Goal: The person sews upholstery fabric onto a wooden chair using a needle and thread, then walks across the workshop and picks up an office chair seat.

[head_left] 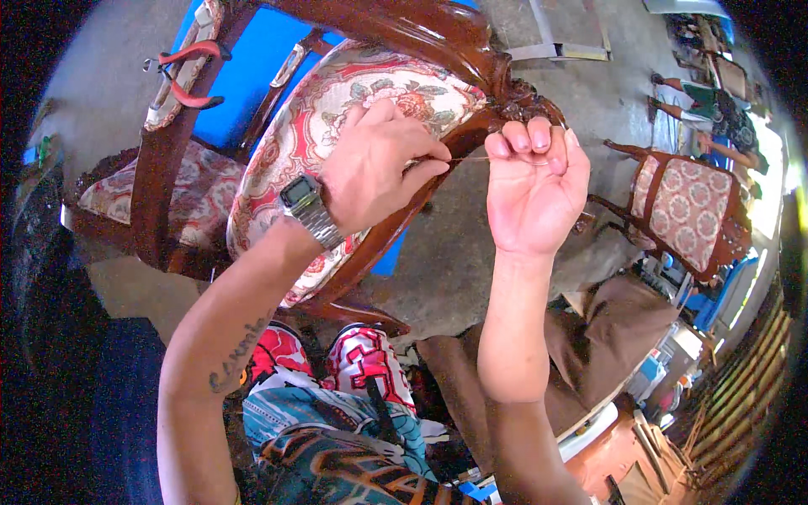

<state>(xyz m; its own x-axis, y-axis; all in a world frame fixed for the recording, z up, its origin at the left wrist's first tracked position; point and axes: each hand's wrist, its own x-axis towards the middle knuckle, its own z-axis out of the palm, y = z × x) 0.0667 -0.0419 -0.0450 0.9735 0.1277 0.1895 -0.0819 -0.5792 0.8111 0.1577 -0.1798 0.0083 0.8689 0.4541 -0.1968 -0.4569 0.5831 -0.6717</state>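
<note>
Nearest to us were patterned shorts in red and white; beyond them we saw the left hand, a metal-banded wristwatch on its wrist, its grip together, thumb and fingertips pinched on a thin strand; that strand stretched across the gap to the right hand, whose palm faced us with fingers curled; we could not tell whether this grip was clamped on it; just beyond the hands we saw floral upholstery set in a dark, glossy wooden frame; at left a red-handled tool rested on a padded wooden arm; farther off, we saw a second upholstered chair standing on the grey floor, and another person well apart from us.
</note>
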